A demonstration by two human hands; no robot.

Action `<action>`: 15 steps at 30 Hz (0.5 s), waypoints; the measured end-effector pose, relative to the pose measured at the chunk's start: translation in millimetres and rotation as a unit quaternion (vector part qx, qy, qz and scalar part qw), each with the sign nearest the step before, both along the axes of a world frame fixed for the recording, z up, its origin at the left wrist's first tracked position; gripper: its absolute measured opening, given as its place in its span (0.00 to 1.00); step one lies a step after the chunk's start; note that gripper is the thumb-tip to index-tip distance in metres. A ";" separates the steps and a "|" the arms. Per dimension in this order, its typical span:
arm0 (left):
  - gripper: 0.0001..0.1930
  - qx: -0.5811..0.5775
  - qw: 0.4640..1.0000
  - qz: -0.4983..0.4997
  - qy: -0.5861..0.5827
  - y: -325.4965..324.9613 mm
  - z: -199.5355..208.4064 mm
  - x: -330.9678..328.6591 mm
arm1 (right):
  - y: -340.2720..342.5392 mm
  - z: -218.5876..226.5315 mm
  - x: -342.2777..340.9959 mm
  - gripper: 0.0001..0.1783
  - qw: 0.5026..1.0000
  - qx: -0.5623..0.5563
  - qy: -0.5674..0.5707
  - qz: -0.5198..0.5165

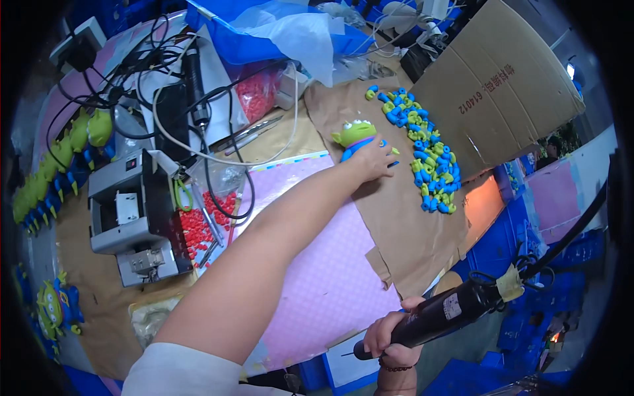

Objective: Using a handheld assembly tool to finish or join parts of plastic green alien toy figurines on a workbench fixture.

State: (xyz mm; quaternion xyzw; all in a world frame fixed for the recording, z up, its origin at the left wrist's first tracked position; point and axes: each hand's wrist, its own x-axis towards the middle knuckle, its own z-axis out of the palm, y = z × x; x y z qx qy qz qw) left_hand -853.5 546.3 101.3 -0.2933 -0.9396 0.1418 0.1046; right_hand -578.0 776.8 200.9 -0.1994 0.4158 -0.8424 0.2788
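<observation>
My left hand [375,160] reaches far across the table to a green and blue toy figure [358,134] with a wide green head. Its fingers are curled against the figure's body, which they partly hide, over brown paper [380,218]. In my right hand [388,336], near the lower edge, is a black electric screwdriver [446,313]. The fingers wrap round its barrel, and its thin bit points left, with a cord at the other end. Just right of the figure lies a long pile of small blue and green toy parts [432,162].
A cardboard box flap [495,86] rises behind the parts. A grey machine [142,224], tangled black cables [119,92] and red pieces [198,224] lie left. Several green and blue figures [56,162] line the left edge. A pink mat [330,277] lies beneath my left forearm.
</observation>
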 end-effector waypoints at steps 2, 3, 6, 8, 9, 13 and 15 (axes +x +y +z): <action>0.29 0.116 0.992 -0.034 0.043 -9.5 26.4 44.5 | 1.4 -0.8 2.2 0.43 1.000 -0.016 -0.006 0.001; 0.32 0.170 0.982 -0.045 0.065 -16.3 46.3 76.9 | -1.6 4.0 6.6 0.43 1.000 -0.025 -0.005 0.002; 0.40 0.414 0.908 -0.016 0.062 -21.3 84.8 177.5 | -8.4 12.4 18.3 0.43 0.998 -0.058 -0.010 0.013; 0.41 0.554 0.829 0.004 0.078 -25.6 100.3 257.5 | -8.5 16.9 25.1 0.44 0.992 -0.111 -0.011 0.054; 0.40 0.587 0.802 -0.010 0.111 -31.0 113.0 301.8 | -7.6 22.5 27.9 0.45 0.987 -0.141 -0.001 0.076; 0.40 0.598 0.767 0.095 0.210 -67.8 111.4 485.4 | -40.5 37.9 52.2 0.47 0.970 -0.220 0.062 0.085; 0.43 0.590 0.731 0.173 0.295 -71.5 79.3 548.7 | -78.5 43.7 67.3 0.48 0.966 -0.221 0.125 0.047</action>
